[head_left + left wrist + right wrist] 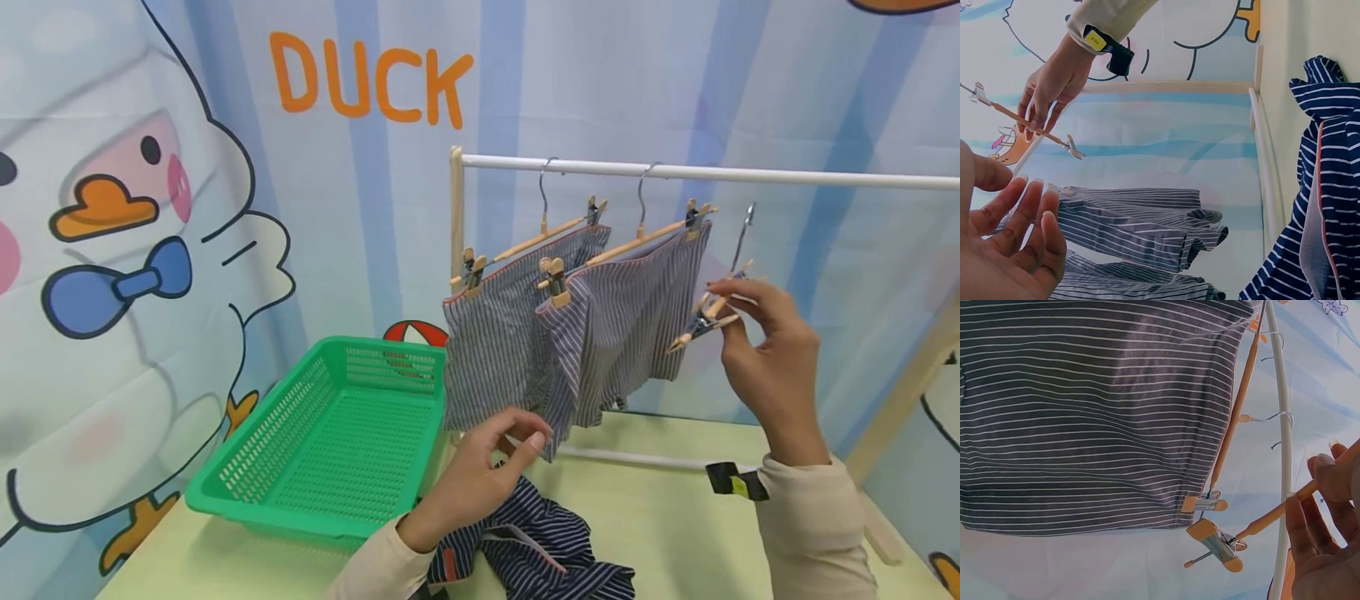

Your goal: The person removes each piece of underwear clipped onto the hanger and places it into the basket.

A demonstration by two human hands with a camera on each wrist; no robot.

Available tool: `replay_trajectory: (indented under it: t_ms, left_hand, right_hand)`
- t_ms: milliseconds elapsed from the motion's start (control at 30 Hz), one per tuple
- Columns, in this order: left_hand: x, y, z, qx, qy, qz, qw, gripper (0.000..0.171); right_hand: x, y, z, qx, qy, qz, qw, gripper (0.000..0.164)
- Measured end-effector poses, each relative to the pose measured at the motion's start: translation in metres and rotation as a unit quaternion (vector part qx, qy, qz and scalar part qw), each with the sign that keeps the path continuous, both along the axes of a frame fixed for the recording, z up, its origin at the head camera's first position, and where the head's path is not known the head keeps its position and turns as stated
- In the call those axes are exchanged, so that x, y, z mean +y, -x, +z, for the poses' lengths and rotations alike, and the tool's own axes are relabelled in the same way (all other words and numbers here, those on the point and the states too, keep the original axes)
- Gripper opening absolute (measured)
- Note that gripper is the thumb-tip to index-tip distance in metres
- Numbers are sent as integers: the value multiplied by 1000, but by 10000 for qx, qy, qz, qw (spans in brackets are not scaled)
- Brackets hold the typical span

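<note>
My right hand (780, 367) pinches a wooden clip hanger (1266, 520) by its bar, to the right of the hung garments. No cloth is in its clips, and its metal hook points up below the rail. My left hand (480, 479) holds nothing; its fingers are loosely bent in front of the hung shorts. Two pairs of striped shorts, a left pair (491, 358) and a right pair (637, 308), hang by clips from hangers on the white rail (787, 177). Under my left hand, a crumpled navy striped garment (555, 542) lies on the table.
A green plastic basket (202, 492) with mesh walls stands on the left of the pale yellow table (675, 533). The rack's wooden post (457, 217) rises behind it, and a lower white bar (637, 457) runs near the tabletop. A printed duck curtain (360, 208) hangs behind.
</note>
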State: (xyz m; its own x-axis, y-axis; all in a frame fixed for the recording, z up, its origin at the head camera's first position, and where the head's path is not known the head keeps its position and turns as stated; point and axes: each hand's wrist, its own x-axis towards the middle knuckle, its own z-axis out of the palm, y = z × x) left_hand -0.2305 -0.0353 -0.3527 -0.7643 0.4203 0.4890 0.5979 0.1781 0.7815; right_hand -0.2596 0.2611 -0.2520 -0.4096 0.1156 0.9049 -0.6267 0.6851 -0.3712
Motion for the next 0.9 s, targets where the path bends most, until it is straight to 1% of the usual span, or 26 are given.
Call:
replay_trajectory:
  t_ms: [100, 233, 400, 567, 833, 900]
  left_hand:
    - [2, 0, -1, -72, 68, -8, 10000, 24]
    - [4, 1, -3, -122, 163, -5, 9998, 22]
    - [5, 0, -4, -115, 199, -23, 9997, 21]
    - [5, 0, -6, -124, 196, -42, 9997, 22]
    - [9, 3, -10, -156, 338, -87, 9993, 22]
    - [11, 3, -11, -173, 375, -120, 9991, 21]
  right_hand:
    - [2, 0, 3, -106, 130, 36, 9999, 41]
    - [5, 1, 6, -212, 185, 70, 9996, 42]
    - [7, 0, 11, -376, 180, -25, 9991, 38]
    - [7, 2, 18, -393, 117, -22, 9992, 31]
    - [9, 6, 32, -569, 171, -136, 9981, 23]
    - [9, 6, 35, -606, 162, -134, 9979, 24]
